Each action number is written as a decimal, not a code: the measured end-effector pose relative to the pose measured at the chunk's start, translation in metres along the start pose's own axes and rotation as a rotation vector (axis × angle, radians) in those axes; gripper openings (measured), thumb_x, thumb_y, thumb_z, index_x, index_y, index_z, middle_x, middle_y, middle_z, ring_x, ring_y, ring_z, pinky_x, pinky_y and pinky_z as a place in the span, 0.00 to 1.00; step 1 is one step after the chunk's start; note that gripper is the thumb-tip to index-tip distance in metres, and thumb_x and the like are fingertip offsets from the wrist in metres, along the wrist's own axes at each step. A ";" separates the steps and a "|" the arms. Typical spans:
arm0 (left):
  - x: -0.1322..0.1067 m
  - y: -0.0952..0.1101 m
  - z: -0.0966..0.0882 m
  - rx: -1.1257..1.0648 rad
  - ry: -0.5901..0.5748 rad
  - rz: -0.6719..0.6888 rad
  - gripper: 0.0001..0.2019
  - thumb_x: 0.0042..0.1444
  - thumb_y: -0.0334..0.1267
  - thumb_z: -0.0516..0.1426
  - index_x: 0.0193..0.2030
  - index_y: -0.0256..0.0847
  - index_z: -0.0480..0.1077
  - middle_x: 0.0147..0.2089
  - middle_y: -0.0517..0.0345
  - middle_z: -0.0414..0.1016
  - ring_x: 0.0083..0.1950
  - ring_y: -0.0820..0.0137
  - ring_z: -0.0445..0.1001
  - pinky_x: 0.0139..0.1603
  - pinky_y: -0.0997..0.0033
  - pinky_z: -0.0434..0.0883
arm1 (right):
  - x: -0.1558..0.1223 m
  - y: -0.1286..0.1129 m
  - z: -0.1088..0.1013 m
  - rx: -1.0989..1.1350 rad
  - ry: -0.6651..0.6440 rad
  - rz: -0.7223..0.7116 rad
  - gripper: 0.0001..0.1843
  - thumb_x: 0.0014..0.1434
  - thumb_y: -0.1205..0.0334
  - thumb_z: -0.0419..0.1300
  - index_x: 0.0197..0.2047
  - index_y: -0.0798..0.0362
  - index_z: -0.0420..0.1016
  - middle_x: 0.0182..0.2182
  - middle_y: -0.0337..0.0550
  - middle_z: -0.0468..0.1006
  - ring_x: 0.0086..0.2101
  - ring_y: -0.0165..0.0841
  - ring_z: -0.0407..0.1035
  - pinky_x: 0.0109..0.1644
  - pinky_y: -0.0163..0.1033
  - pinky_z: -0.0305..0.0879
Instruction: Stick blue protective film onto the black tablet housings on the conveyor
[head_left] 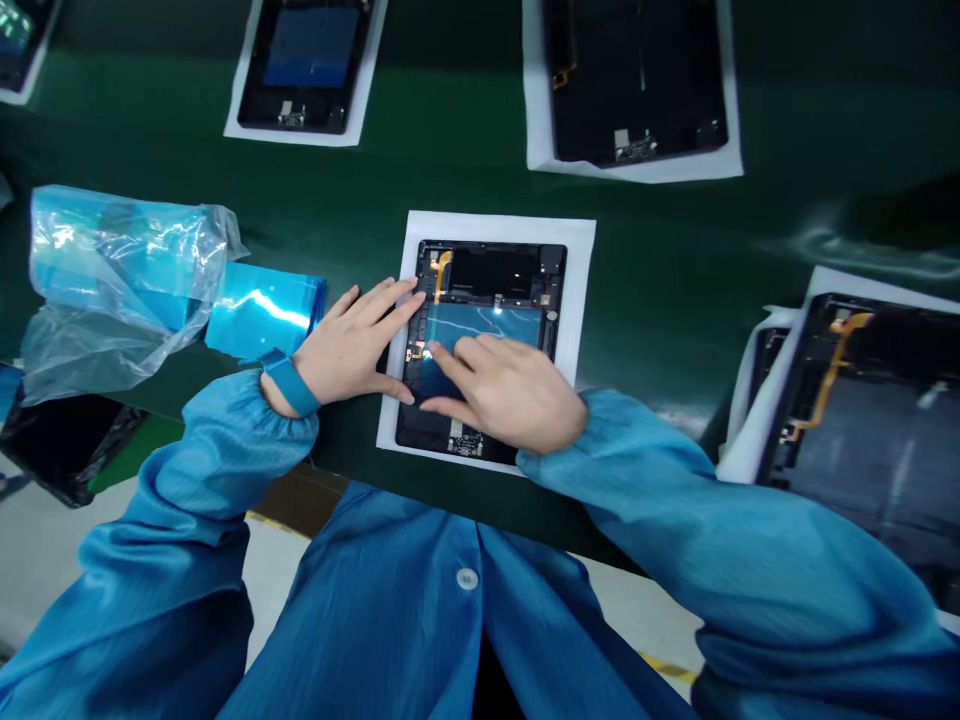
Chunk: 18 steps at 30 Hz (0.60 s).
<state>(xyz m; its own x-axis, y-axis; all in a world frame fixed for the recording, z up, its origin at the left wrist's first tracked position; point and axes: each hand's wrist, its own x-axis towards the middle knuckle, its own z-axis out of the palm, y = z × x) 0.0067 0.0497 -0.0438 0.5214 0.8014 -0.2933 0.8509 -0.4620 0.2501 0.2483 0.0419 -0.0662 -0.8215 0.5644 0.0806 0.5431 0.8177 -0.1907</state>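
An opened black tablet body [487,275] lies on a white foam sheet [577,250] on the green belt, right in front of me. A blue film [495,325] covers its middle. My left hand [352,345] rests flat on the tablet's left edge, fingers stretched out. My right hand [506,390] lies on the film with its fingers pressed down on it, the index finger pointing left. Both arms wear blue sleeves, and a blue strap circles my left wrist.
A stack of blue films [262,310] and a clear plastic bag [120,270] holding more lie to the left. Other tablet bodies on white sheets sit at the back left [307,70], back right [637,90] and right [862,400]. The belt's near edge runs below my hands.
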 end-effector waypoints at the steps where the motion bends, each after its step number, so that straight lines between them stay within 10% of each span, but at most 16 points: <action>1: 0.000 -0.001 0.001 -0.002 0.003 0.005 0.61 0.46 0.60 0.71 0.78 0.39 0.44 0.79 0.39 0.44 0.79 0.44 0.47 0.76 0.35 0.51 | -0.004 -0.002 0.001 0.015 0.015 -0.042 0.37 0.70 0.39 0.48 0.61 0.65 0.74 0.40 0.55 0.77 0.39 0.41 0.67 0.40 0.44 0.57; 10: 0.001 -0.002 0.001 -0.017 -0.002 -0.008 0.61 0.46 0.61 0.70 0.78 0.40 0.43 0.79 0.38 0.43 0.79 0.44 0.46 0.76 0.35 0.50 | -0.011 0.012 -0.002 -0.081 0.084 0.236 0.40 0.70 0.36 0.45 0.62 0.63 0.74 0.41 0.56 0.78 0.37 0.42 0.68 0.37 0.45 0.56; 18: 0.001 -0.005 0.002 -0.019 -0.007 0.004 0.62 0.47 0.62 0.69 0.79 0.42 0.40 0.80 0.40 0.42 0.80 0.44 0.44 0.76 0.34 0.49 | -0.030 -0.015 0.006 0.034 0.152 -0.109 0.41 0.68 0.32 0.46 0.56 0.61 0.79 0.34 0.49 0.77 0.34 0.37 0.65 0.38 0.43 0.56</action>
<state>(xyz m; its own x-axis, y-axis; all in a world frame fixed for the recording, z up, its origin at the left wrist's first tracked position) 0.0035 0.0521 -0.0470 0.5256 0.7965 -0.2989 0.8472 -0.4581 0.2689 0.2638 0.0122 -0.0713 -0.8384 0.4849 0.2489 0.4435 0.8723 -0.2057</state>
